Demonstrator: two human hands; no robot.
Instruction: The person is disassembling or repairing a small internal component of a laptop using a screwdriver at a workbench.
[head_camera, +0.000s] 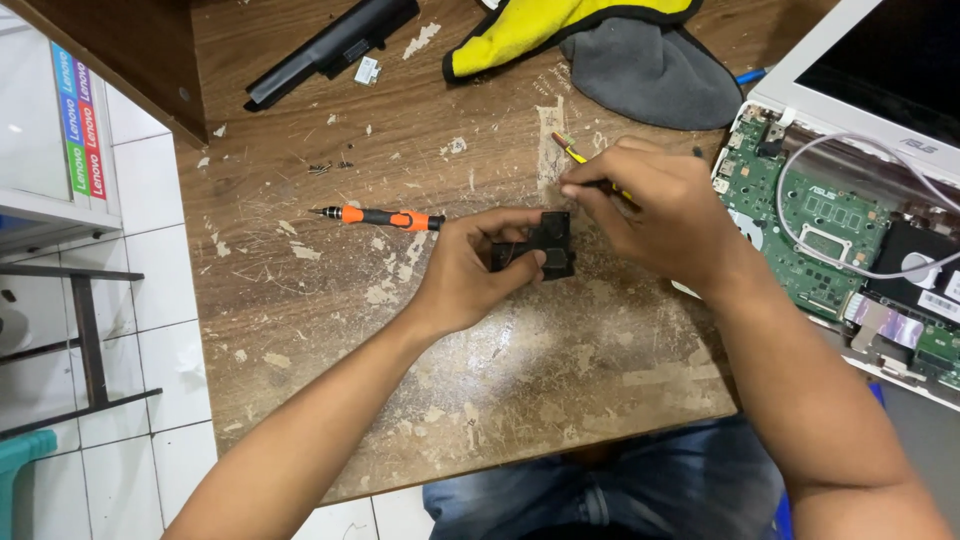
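My left hand (470, 270) grips a small black boxy part (545, 245), a fan-like module, just above the worn wooden table (400, 330). My right hand (660, 215) is closed on a thin yellow-handled tool (572, 152) and hovers right beside the black part, fingertips near its upper edge. The tool's tip is hidden behind my fingers.
An orange and black screwdriver (375, 216) lies left of my hands. An opened white laptop with a green circuit board (820, 215) sits at the right. A yellow and grey cloth (600, 45), a black battery bar (330, 45) and tiny screws (330, 166) lie at the back.
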